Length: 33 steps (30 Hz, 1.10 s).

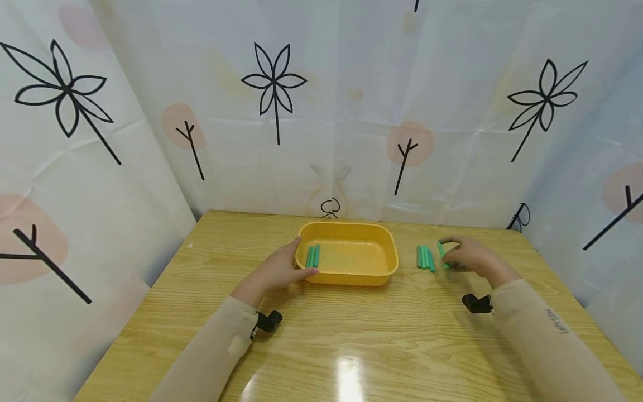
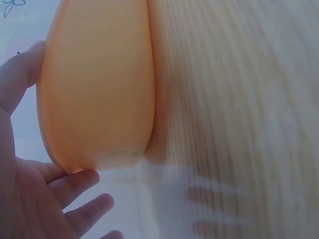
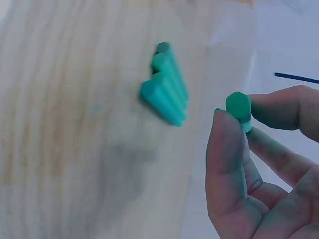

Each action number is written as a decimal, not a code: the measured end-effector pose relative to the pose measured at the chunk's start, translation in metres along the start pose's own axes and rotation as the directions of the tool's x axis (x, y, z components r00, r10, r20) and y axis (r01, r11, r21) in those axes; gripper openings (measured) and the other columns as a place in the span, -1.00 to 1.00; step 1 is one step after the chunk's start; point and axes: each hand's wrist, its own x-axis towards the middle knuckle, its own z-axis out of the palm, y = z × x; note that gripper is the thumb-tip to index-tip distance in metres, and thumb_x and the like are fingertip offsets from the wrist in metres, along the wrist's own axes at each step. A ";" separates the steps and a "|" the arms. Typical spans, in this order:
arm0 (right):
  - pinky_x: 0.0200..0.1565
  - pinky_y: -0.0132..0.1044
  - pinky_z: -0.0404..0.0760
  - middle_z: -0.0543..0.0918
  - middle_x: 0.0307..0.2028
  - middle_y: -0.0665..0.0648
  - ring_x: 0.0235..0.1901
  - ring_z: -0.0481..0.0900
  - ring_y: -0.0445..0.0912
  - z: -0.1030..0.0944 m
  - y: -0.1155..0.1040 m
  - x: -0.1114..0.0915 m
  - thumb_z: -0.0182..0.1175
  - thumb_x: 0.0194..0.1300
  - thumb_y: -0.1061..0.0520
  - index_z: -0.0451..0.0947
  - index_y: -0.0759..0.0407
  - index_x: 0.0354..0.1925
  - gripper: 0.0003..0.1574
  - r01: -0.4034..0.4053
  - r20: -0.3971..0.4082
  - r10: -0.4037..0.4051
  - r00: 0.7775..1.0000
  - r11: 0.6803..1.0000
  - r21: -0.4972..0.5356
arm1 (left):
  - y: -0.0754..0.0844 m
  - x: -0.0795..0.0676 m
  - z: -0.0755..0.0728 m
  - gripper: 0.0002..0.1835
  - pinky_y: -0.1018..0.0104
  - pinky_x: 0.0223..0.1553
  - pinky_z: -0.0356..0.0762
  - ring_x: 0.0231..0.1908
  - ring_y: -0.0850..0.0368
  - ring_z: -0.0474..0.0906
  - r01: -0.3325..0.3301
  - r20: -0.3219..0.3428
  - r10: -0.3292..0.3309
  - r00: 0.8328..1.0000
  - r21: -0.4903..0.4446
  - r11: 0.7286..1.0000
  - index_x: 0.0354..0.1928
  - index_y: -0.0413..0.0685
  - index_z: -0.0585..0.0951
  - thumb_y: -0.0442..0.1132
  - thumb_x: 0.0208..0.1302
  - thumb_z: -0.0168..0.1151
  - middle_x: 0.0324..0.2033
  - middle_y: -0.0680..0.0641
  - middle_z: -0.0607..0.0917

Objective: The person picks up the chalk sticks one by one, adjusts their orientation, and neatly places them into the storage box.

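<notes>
A yellow plastic tub stands on the table, and my left hand grips its left end. The thumb lies at the front rim; other fingers reach round the end wall, as the left wrist view shows. A few green chalk sticks lie side by side inside, against the tub's left end. To the right of the tub, my right hand pinches one green chalk stick between thumb and fingers. Green dust marks those fingers. Just left of that hand, several more chalk sticks form a row on the table.
The wooden table has a light patch of glare near the front. A white sheet printed with flowers and trees hangs behind it and along both sides. Each wrist wears a small black camera, such as the one on the left sleeve.
</notes>
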 end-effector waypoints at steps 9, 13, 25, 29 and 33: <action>-0.13 -0.15 0.69 0.52 -0.08 0.25 -0.28 0.62 -0.05 -0.009 -0.023 -0.010 0.12 0.44 0.27 -0.17 0.45 0.52 -0.07 0.090 0.019 -0.093 0.996 0.990 0.113 | -0.001 0.000 0.000 0.15 -0.05 0.39 0.21 0.42 -0.15 0.24 -0.001 0.005 0.001 1.000 -0.006 1.000 0.57 -0.26 -0.03 0.26 0.23 0.35 0.47 -0.27 0.24; -0.12 -0.18 0.68 0.51 -0.06 0.25 -0.25 0.61 -0.05 -0.009 -0.035 -0.014 0.10 0.46 0.29 -0.18 0.45 0.53 -0.08 0.117 0.015 -0.120 0.993 0.984 0.131 | 0.000 -0.001 0.000 0.15 -0.05 0.40 0.19 0.43 -0.15 0.21 0.012 0.012 -0.012 1.000 -0.003 1.000 0.58 -0.25 -0.04 0.23 0.24 0.35 0.48 -0.28 0.22; -0.08 -0.19 0.67 0.49 -0.09 0.22 -0.24 0.57 -0.03 0.009 -0.072 -0.010 0.11 0.47 0.29 -0.13 0.31 0.56 -0.10 0.160 0.003 -0.165 0.986 0.963 0.218 | 0.000 -0.002 0.000 0.15 -0.06 0.41 0.17 0.44 -0.17 0.19 0.024 0.015 -0.024 1.000 -0.002 1.000 0.58 -0.25 -0.05 0.24 0.24 0.35 0.48 -0.29 0.20; -0.09 -0.19 0.68 0.50 -0.13 0.21 -0.29 0.57 -0.06 0.017 -0.084 -0.007 0.11 0.47 0.31 -0.08 0.30 0.55 -0.14 0.174 0.001 -0.181 0.983 0.948 0.266 | 0.000 -0.002 0.000 0.18 -0.04 0.42 0.17 0.45 -0.15 0.18 0.031 0.022 -0.031 0.999 0.002 1.000 0.59 -0.21 -0.06 0.30 0.22 0.33 0.49 -0.27 0.20; -0.09 -0.19 0.68 0.48 -0.11 0.24 -0.28 0.56 -0.06 0.025 -0.093 -0.002 0.09 0.47 0.31 -0.04 0.29 0.54 -0.17 0.180 0.003 -0.189 0.982 0.939 0.295 | 0.001 -0.001 -0.001 0.20 -0.03 0.41 0.18 0.44 -0.16 0.20 0.025 0.021 -0.025 0.999 0.000 1.000 0.58 -0.21 -0.05 0.34 0.19 0.32 0.48 -0.28 0.21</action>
